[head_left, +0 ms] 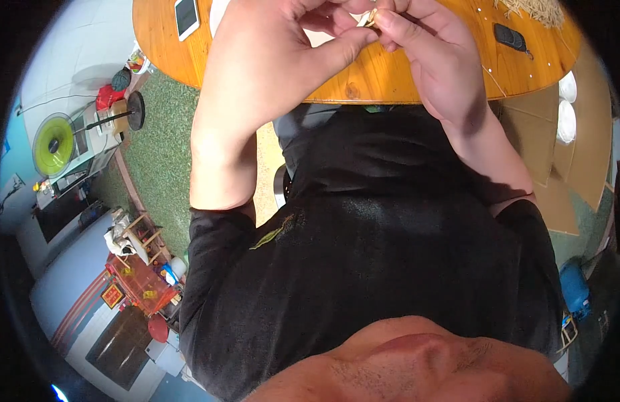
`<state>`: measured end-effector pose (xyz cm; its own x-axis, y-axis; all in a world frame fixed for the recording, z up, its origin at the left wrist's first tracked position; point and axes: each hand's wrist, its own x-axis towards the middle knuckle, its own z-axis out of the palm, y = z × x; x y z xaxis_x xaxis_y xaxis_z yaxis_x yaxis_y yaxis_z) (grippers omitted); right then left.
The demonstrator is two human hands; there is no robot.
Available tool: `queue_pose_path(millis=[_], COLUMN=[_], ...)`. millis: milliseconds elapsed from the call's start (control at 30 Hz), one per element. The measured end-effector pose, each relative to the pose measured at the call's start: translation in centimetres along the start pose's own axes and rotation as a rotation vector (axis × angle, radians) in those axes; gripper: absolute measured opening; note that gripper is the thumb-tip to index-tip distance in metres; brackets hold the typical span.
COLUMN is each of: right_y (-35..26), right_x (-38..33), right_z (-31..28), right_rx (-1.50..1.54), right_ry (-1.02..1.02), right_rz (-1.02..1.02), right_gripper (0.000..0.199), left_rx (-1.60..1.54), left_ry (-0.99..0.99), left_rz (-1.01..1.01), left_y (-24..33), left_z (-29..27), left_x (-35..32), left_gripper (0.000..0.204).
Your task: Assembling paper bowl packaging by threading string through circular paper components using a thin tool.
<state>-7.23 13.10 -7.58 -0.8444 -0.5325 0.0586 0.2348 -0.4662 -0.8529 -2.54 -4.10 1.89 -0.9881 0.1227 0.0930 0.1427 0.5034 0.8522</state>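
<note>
1. Table (524, 72): wood with visible grain and a knot, smooth, under a glossy, varnish-like finish.
2. Phone (187, 18): smooth, glass-like front.
3. Fob (508, 37): dark, plastic-looking.
4. Strands (541, 12): dry-looking, fibrous, matt, rough in the heap.
5. Piece (367, 19): matt; too small to tell its material.
6. Shirt (390, 268): soft, matt cloth, creased, with pale dusty specks.
7. Cardboard (529, 137): matt, paper-faced, fairly smooth.
8. Floor (161, 137): mottled, matt, rough-looking.
9. Fan (53, 145): plastic-looking.
</note>
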Motion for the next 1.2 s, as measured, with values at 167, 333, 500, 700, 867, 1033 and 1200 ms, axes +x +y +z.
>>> queue_pose_path(millis=[167,333,500,700,867,1033,1200], right_y=[2.4,1.6,-0.8,-1.9,-1.8,-0.2,-1.8], right_x=[1.7,0.6,-0.4,0.1,0.5,1.6,1.0], right_z=[-1.4,0.6,0.7,0.5,0.2,-0.2,-0.2], right_rx=[0.196,0.08,-0.574,-0.998,-1.062,-0.737,-1.117], right_ry=[-0.329,-0.141,0.158,0.109,0.087,0.097,0.148], right_rz=[-0.463,-0.484,-0.428,-0.791,-0.723,-0.994,-0.813], right_gripper=[0.01,0.011,0.019,0.017,0.007,0.008,0.008], left_rx=[0.192,-0.365,0.23,0.248,0.288,0.478,0.441], left_ry=[0.048,0.18,0.13,0.175,0.164,0.18,0.14], left_rz=[0.079,0.664,0.063,0.049,0.003,0.102,0.154], left_y=[-0.9,-4.7,0.6,0.6,1.4,2.3,2.6], left_z=[0.9,2.0,0.8,0.9,0.9,1.0,0.9], left_x=[0.5,1.2,-0.4,-0.7,-1.1,-1.9,-2.3], left_gripper=[0.008,0.006,0.006,0.005,0.006,0.014,0.018])
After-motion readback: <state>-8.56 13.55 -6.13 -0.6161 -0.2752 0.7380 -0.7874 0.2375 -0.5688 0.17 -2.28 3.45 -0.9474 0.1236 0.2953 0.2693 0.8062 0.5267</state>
